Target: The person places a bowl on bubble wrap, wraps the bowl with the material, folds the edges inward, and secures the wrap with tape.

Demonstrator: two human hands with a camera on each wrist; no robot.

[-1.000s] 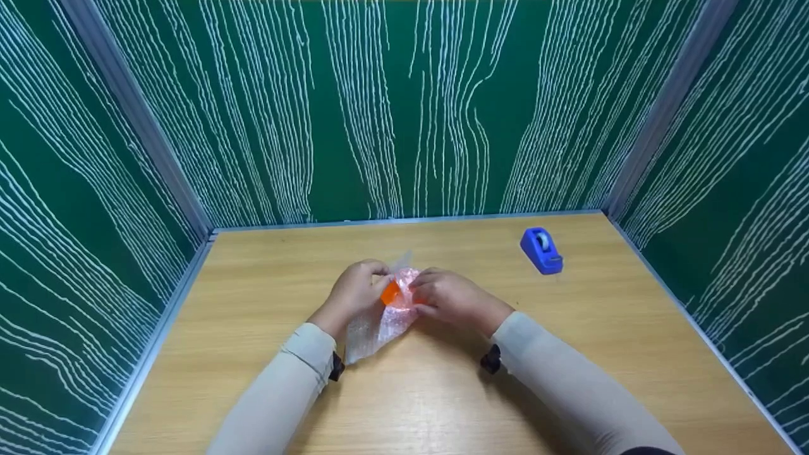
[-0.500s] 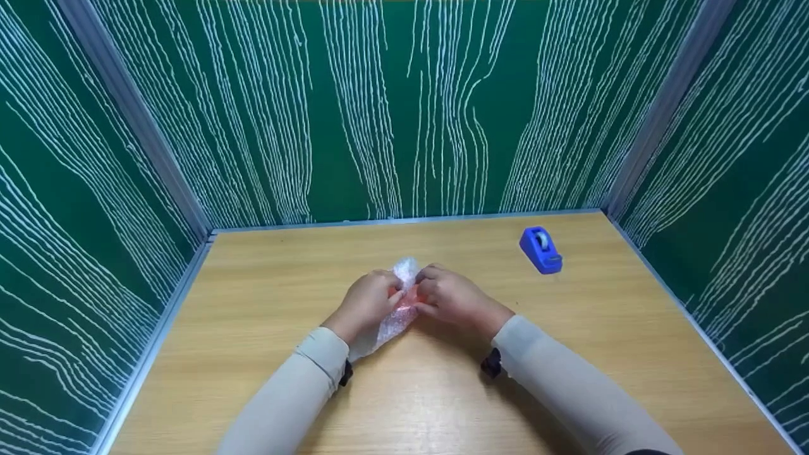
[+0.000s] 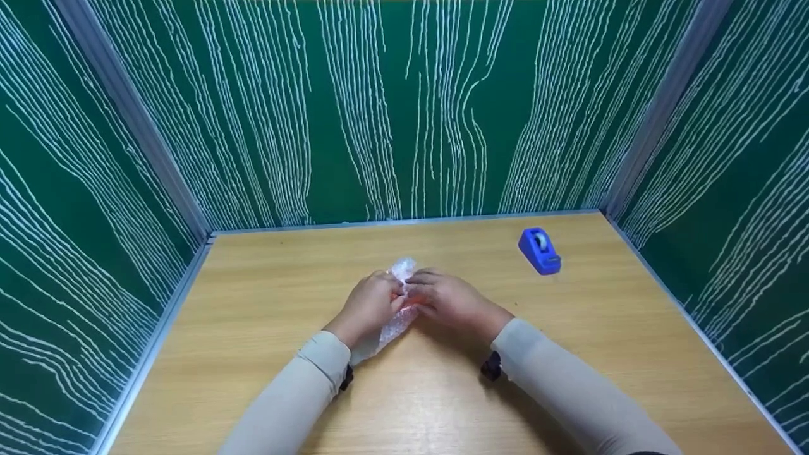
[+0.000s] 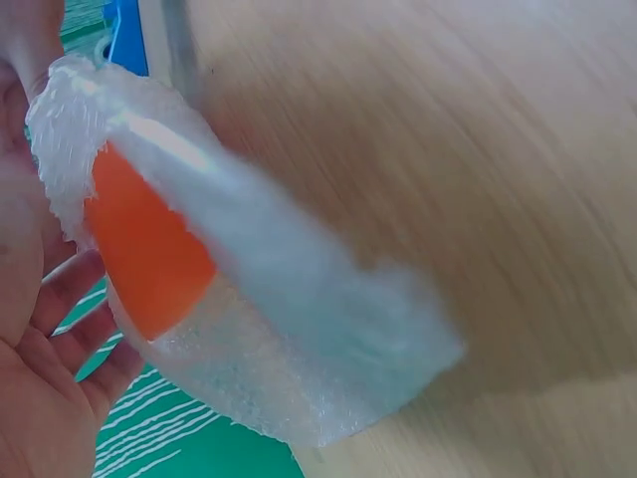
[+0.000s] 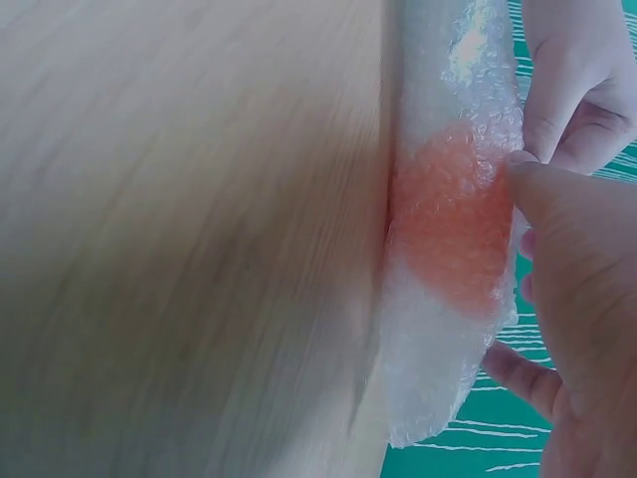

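Clear bubble wrap (image 3: 398, 323) lies folded around an orange object (image 4: 149, 244), whose flat face shows bare through an opening in the left wrist view. My left hand (image 3: 368, 305) pinches the wrap's upper edge between thumb and fingers. Against it from the other side, my right hand (image 3: 458, 302) grips the wrap with its thumb near the orange part. In the right wrist view the orange object (image 5: 453, 219) shows blurred through the wrap, and the thumb of my right hand (image 5: 587, 269) lies close to the fingertips of my left hand (image 5: 582, 90).
A blue tape dispenser (image 3: 540, 251) stands at the back right of the wooden table (image 3: 265, 278). Green walls (image 3: 430, 107) with white wavy lines rise behind the table and at both sides.
My left hand has moved right and closer to my right hand. The wrap now covers the orange part that showed bare in the head view, and its upper end stands folded between the hands.
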